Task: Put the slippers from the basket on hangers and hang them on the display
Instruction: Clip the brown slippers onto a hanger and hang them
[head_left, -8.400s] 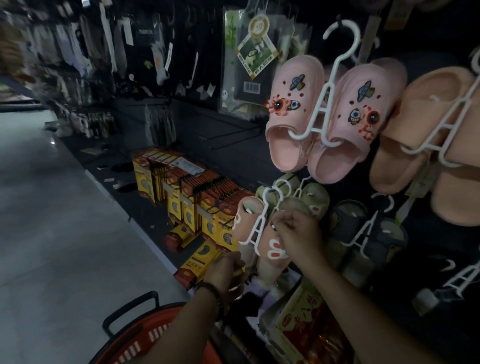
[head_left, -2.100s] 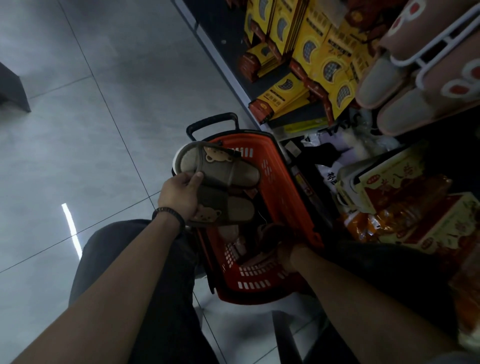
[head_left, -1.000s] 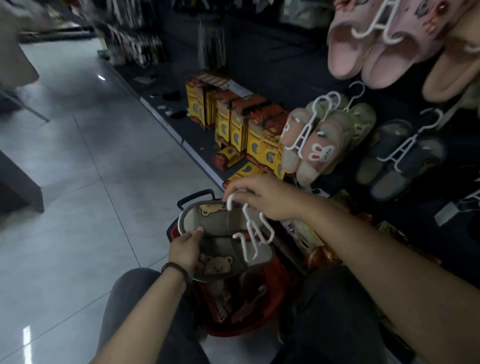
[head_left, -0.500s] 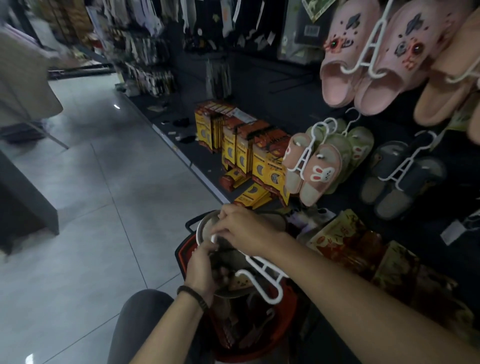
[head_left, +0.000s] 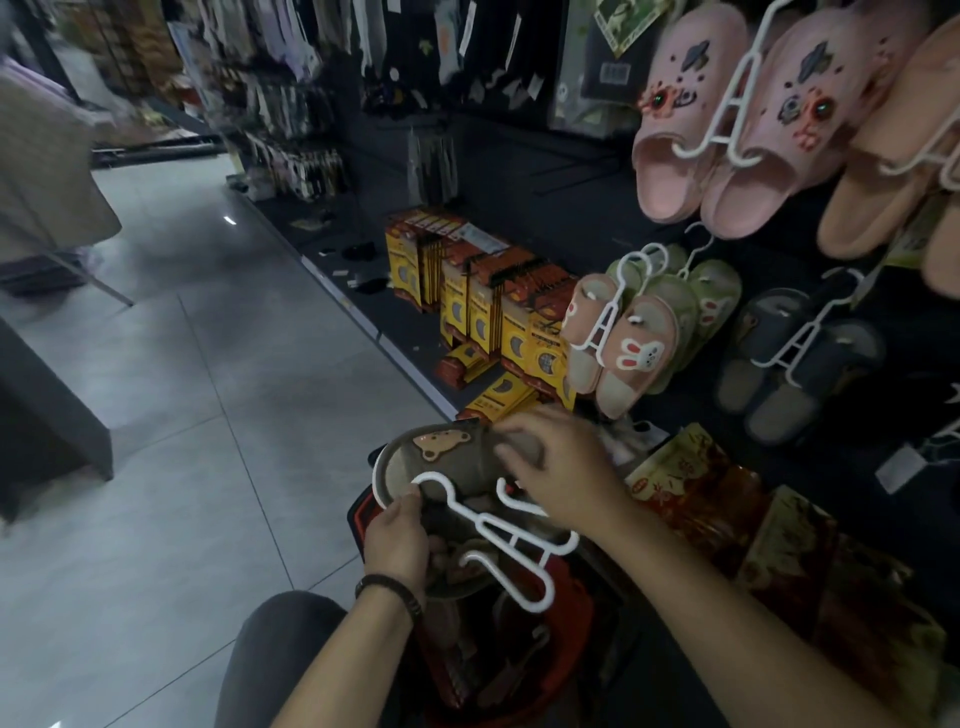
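Left hand (head_left: 400, 540): fingers curled under the lower of the two bear slippers (head_left: 452, 460), thumb up against the hook of the hanger (head_left: 511, 540)
Right hand (head_left: 563, 467): fingers bent over the strap of the upper slipper, holding it from above
Bear slippers: a brown pair with a bear patch, held stacked just above the basket (head_left: 360, 514), toes pointing left; not on the display
Hanger: white plastic, lying across the pair between the two hands; its prongs look free of the straps, though the hands hide part of it
Basket: red, on the floor between the person's knees; more slippers seem to lie inside, but it is too dark to count them
Display (head_left: 571, 208): dark wall to the right, already carrying a rabbit pair (head_left: 623, 348), a green pair (head_left: 714, 291) behind it, a dark grey pair (head_left: 800, 364) and a pink pair (head_left: 727, 119) above, each on a white hanger
Done so far: several pairs hang on the wall, so the job looks well under way
Step in hand: fitting the hanger into the bear slippers
Left to do: seat both slippers on the prongs, hook the pair on the display, then go on with whatever the basket holds
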